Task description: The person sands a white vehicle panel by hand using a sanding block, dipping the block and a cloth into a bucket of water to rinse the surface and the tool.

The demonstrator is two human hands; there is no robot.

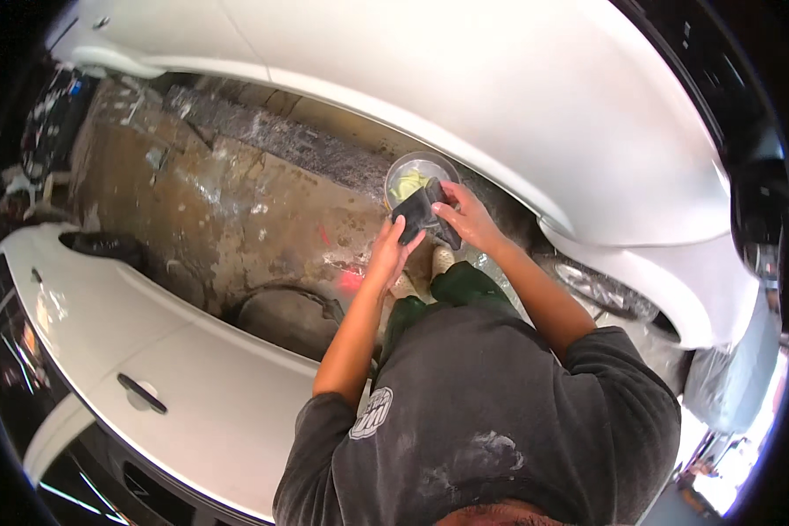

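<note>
My left hand (387, 252) is closed on a dark grey, flat sheet (414, 215) that looks like sandpaper, with the thumb on top. My right hand (466, 219) grips the sheet's right part, where a fold or a second dark piece (448, 231) stands out at an angle; I cannot tell which. Both hands are close together in front of my body. Just beyond them, a round metal bowl (450, 165) holds a crumpled yellow-green cloth (408, 183). The sheet and my fingers partly hide the bowl's near side.
A white car body (500, 79) curves along the far side, with its wheel (600, 287) at right. Another white car (202, 377) stands at left, its door handle (142, 394) showing. Between them lies a wet, stained floor (228, 202). My shoes stand below my hands.
</note>
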